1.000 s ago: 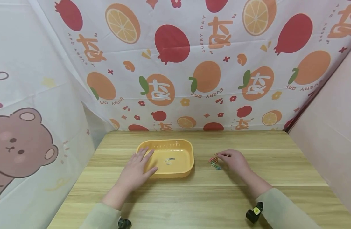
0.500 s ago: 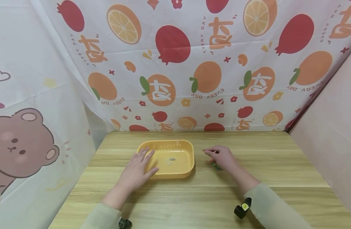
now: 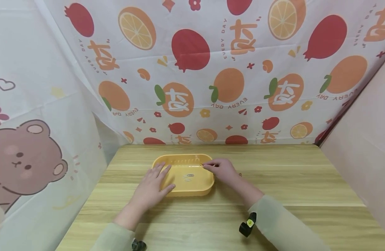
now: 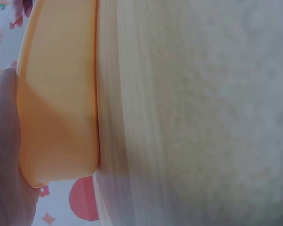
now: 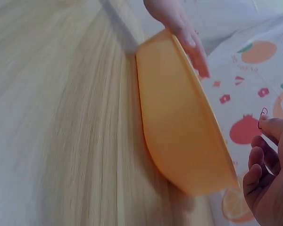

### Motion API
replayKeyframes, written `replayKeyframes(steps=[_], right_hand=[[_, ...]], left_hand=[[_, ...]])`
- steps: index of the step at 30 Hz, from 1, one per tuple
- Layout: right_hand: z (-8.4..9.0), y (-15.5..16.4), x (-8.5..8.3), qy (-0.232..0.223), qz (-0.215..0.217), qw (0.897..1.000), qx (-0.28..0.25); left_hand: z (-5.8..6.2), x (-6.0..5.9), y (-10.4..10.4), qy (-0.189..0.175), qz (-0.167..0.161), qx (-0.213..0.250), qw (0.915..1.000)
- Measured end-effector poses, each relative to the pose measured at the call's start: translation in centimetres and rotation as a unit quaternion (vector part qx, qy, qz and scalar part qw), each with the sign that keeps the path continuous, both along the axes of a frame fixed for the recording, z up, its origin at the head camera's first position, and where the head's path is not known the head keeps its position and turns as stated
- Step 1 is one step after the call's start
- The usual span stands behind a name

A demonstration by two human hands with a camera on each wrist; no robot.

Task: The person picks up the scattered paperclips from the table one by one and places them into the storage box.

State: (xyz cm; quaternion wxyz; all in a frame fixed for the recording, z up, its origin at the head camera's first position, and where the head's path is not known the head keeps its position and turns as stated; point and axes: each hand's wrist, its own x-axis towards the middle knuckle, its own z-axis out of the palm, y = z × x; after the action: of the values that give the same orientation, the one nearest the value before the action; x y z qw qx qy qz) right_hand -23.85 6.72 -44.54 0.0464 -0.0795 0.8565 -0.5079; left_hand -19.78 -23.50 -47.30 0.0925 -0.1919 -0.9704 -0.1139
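A small paper clip [image 5: 262,117] sits between the thumb and forefinger of the right hand [image 3: 222,170], up above the rim at the far right part of the yellow tray [image 3: 183,192]. From the right wrist it looks reddish, with a loop sticking out past the fingertips. That hand is closed to a fine pinch, the other fingers folded in towards the palm, and I see nothing else in it.

Below and a little nearer, silvery paper clips [image 3: 190,175] lie on the tray's floor, close together. At the tray's left end the left hand [image 3: 150,186] is spread, fingers fairly straight and reaching over the rim, thumb towards the near side; it rests there and grips nothing that I can make out.

To my mind, the step is carrying the clip over the tray, and it wants a light pinch close to the clip's end, knuckles clear of the right rim, and a low release so nothing bounces. The left hand would do best with gentle downward pressure, since a light tray could slide.

Right of the right hand, a tiny reddish bit [image 3: 240,174] shows on the wooden table [image 3: 192,223], mostly hidden by the arm. Beyond stands a fruit-printed cloth [image 3: 198,83].
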Motion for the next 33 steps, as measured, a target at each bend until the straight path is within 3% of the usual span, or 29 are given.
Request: replayKeyframes(steps=[16, 24, 33], right_hand=[[0.2, -3.4, -0.4, 0.006, 0.062, 0.998, -0.012], [-0.4, -5.0, -1.1, 0.037, 0.094, 0.994, 0.047], [-1.1, -7.1, -1.8, 0.042, 0.116, 0.987, 0.106]], left_hand=[[0.0, 0.1, 0.1, 0.002, 0.000, 0.007, 1.0000], [0.0, 0.1, 0.0, 0.002, 0.001, 0.004, 1.0000], [-0.1, 0.1, 0.0, 0.011, 0.000, 0.001, 0.9999]])
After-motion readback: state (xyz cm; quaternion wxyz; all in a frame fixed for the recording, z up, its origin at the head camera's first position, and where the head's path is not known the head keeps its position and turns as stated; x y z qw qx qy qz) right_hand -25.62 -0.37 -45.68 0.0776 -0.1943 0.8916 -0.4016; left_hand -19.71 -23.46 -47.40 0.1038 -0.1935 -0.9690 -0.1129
